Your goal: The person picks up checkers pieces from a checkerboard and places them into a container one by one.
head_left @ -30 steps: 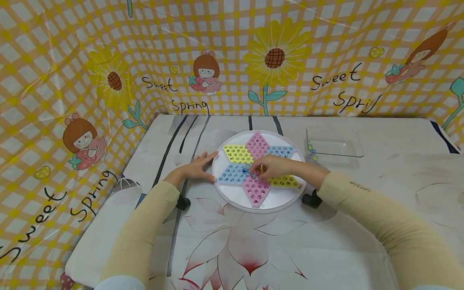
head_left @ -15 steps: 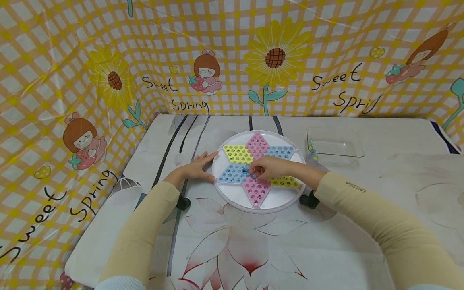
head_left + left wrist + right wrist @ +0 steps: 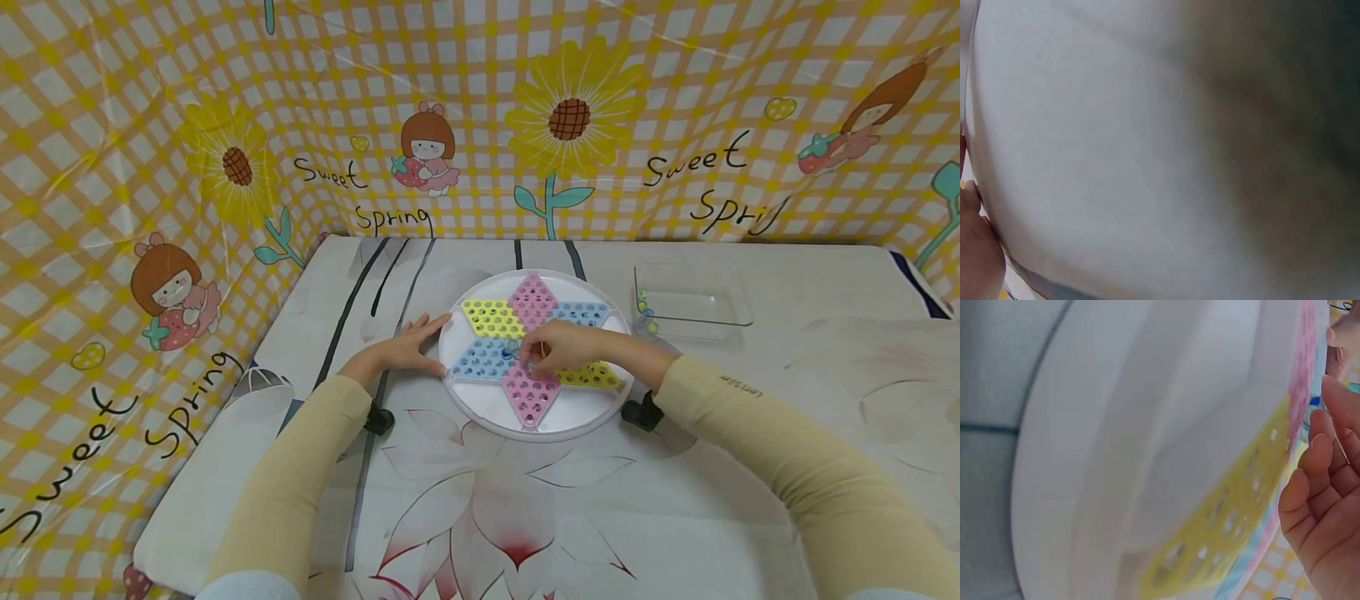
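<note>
A round white Chinese checkers board (image 3: 480, 408) lies on the table, its star points pink, yellow and blue with rows of holes. Two glass marbles (image 3: 507, 353) sit near the star's middle, beside the blue point at left. Over the centre, my right hand (image 3: 562, 346) has its thumb and finger closed together, pinching a small clear marble that the fingertips mostly hide. In the right wrist view, the fingertips (image 3: 1319, 419) are right at blue-tinted glass marbles (image 3: 1307, 419). My left hand (image 3: 408, 346) touches the board's left rim with fingers spread.
Behind the board to the right stands a clear rectangular container (image 3: 697, 321) with several marbles (image 3: 643, 308) along its left side. A white wire-like object (image 3: 262, 383) is at the table's left edge. Checked cloth (image 3: 480, 50) hangs along the back and left.
My right hand has shifted very slightly at the board's centre, and its fingertips cover more of the marble beneath them. The left hand has stayed at the rim.
</note>
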Available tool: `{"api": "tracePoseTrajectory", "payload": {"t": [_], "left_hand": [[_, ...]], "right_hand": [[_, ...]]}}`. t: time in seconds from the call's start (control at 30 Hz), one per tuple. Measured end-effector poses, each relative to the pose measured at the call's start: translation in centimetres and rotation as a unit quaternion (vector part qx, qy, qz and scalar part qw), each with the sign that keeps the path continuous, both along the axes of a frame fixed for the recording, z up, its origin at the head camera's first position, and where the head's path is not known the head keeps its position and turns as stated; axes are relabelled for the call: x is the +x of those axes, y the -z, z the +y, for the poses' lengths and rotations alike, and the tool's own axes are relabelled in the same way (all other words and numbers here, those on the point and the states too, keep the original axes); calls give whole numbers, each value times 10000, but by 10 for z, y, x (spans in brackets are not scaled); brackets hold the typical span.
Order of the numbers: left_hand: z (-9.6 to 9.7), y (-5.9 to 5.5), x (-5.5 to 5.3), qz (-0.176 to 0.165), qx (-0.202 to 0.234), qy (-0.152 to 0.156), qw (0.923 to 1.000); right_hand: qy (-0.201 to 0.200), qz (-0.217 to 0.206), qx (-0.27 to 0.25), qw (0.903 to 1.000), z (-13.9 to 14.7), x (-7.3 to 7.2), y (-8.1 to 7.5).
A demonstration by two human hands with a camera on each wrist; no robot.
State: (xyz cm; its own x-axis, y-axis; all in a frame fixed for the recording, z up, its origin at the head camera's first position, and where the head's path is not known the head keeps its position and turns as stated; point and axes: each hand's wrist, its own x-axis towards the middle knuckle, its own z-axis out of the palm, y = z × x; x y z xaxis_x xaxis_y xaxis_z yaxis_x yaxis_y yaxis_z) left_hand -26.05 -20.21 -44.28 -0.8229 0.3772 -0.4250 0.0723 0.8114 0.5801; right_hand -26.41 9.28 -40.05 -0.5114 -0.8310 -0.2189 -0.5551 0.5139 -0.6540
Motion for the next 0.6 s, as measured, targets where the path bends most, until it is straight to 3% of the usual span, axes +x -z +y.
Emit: {"api": "tracePoseTrajectory", "payload": {"t": [0.6], "left_hand": [[0, 0, 1, 65, -21, 27, 10000]], "right_hand": [[110, 40, -183, 9998, 16, -10, -16]]}}
